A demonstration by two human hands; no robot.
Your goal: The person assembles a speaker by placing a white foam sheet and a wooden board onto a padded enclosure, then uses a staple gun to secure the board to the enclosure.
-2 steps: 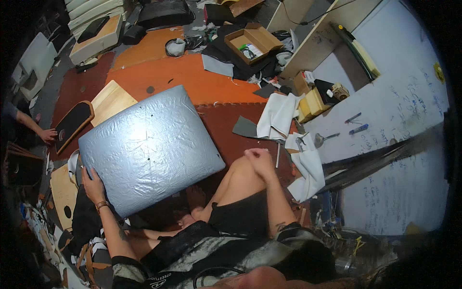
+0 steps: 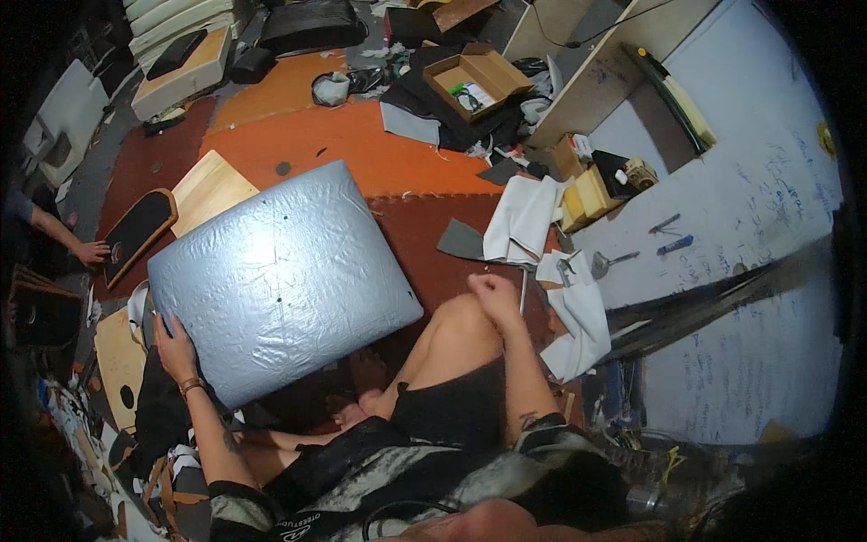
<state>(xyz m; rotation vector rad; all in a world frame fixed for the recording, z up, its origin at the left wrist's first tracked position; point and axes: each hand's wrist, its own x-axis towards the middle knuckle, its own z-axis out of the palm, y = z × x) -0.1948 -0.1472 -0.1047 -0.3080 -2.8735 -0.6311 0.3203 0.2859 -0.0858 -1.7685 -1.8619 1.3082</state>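
A large, silver-wrapped rectangular cushion-like slab (image 2: pixel 284 280), its wrinkled shiny cover dotted with small dark spots, lies in front of me. My left hand (image 2: pixel 175 350) is against its near left edge, fingers stretched out along the side. Away from the slab, my right hand (image 2: pixel 496 300) is raised just beside my bent knee. Its fingers are curled closed, and I cannot make out whether anything small is in them. White fabric pieces (image 2: pixel 517 217) and a grey scrap (image 2: pixel 461 239) lie beyond that hand.
A light wooden board (image 2: pixel 212 185) shows behind the slab. At the far left another person's hand (image 2: pixel 91 253) touches a black, brown-edged panel (image 2: pixel 140 237). An open cardboard box (image 2: pixel 506 77) is at the back. Yellow blocks (image 2: pixel 585 199) and a blue tool (image 2: pixel 675 244) lie to the right.
My right hand has shifted slightly right and its fingers have curled in more. The left hand and the slab stay where they were.
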